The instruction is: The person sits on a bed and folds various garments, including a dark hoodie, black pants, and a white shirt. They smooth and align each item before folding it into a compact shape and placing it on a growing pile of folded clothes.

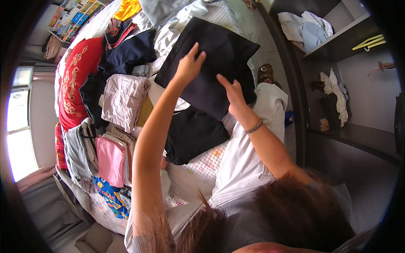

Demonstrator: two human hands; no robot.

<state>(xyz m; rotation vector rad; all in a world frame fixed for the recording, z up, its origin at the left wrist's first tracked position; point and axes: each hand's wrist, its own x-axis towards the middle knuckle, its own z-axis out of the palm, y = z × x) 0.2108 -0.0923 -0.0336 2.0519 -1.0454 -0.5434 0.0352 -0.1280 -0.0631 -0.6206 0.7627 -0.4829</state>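
Observation:
A black folded garment lies spread in front of me over other clothes and partly over my right knee. My left hand rests on its upper surface, fingers apart. My right hand is at its lower right edge, thumb on top; whether the fingers grip the cloth from beneath is hidden. Below it lies a second black folded garment on the quilted bedspread. Left of my left forearm are a folded pale pink garment and a stack topped by a pink folded cloth.
A red cushion with gold embroidery and dark blue clothing lie on the bed's left. Grey cloth and yellow cloth are at the far end. An open dark cabinet with clothes and a yellow hanger stands at right.

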